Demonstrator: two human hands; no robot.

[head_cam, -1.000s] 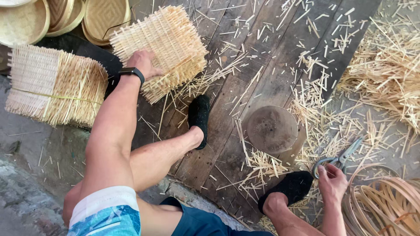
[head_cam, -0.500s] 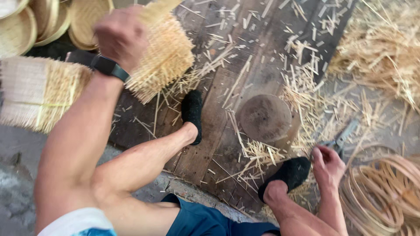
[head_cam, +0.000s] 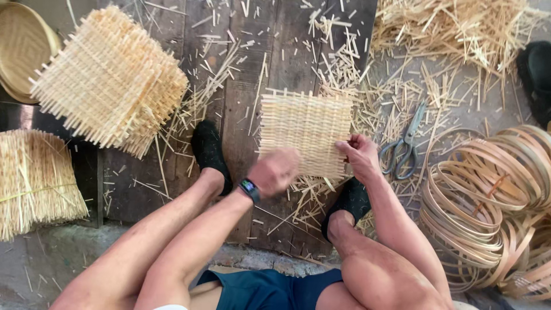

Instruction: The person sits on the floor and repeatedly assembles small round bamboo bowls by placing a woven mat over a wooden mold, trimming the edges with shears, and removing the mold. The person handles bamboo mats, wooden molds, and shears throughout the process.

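Observation:
A square woven bamboo mat (head_cam: pixel 307 126) lies flat in front of me on the dark wooden boards, between my two feet. My left hand (head_cam: pixel 276 170), with a black watch on the wrist, grips the mat's near left edge; it is blurred. My right hand (head_cam: pixel 360 156) pinches the mat's near right corner. A stack of the same woven mats (head_cam: pixel 109 80) sits to the far left, out of reach of either hand. Grey scissors (head_cam: pixel 404 144) lie just right of my right hand.
A pile of round bamboo hoops (head_cam: pixel 493 195) fills the right side. Loose bamboo strips (head_cam: pixel 453 28) are heaped at the top right and scattered over the boards. A tied bundle of mats (head_cam: pixel 34 181) stands at the left, and round baskets (head_cam: pixel 20 46) at top left.
My left hand lifted a mat from the left stack and brought it to the middle, over the round wooden block. My right hand moved from near the scissors onto the mat's corner.

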